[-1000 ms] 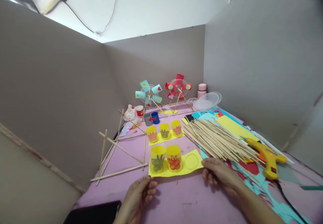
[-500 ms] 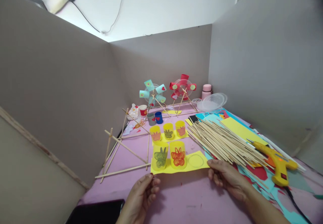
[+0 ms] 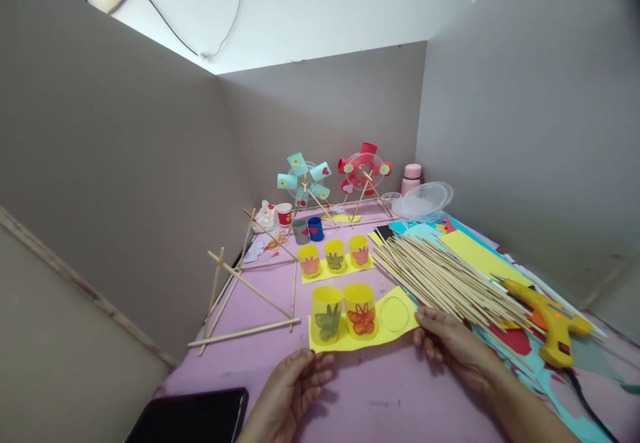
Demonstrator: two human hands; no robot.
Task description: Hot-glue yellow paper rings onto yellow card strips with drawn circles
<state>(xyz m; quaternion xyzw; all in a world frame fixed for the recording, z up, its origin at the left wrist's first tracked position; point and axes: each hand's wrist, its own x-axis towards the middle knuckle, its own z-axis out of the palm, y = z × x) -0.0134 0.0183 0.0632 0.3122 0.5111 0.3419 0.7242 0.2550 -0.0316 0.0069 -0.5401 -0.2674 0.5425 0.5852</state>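
Note:
My left hand (image 3: 300,386) pinches the near left corner of a yellow paper strip (image 3: 345,344). At the strip's right end, my right hand (image 3: 445,340) grips the edge between thumb and fingers, and that end tilts up. Two yellow paper cups stand on the strip: one with a dark green butterfly (image 3: 327,315), one with a red butterfly (image 3: 360,311). A pencilled circle (image 3: 395,314) marks the bare right part. Just behind, a second yellow strip (image 3: 313,279) bears three smaller yellow cups with printed shapes, among them a middle cup (image 3: 335,256).
Right of the strip lies a pile of wooden sticks (image 3: 450,276), with a yellow glue gun (image 3: 547,316) beyond it. A stick frame (image 3: 250,290) stands left, a black tablet-like object (image 3: 190,416) front left. Blue (image 3: 304,180) and red (image 3: 365,168) paper wheels stand at the back.
Both hands have shifted the strip with its two cups slightly right and toward me. Its right end has risen and bent upward.

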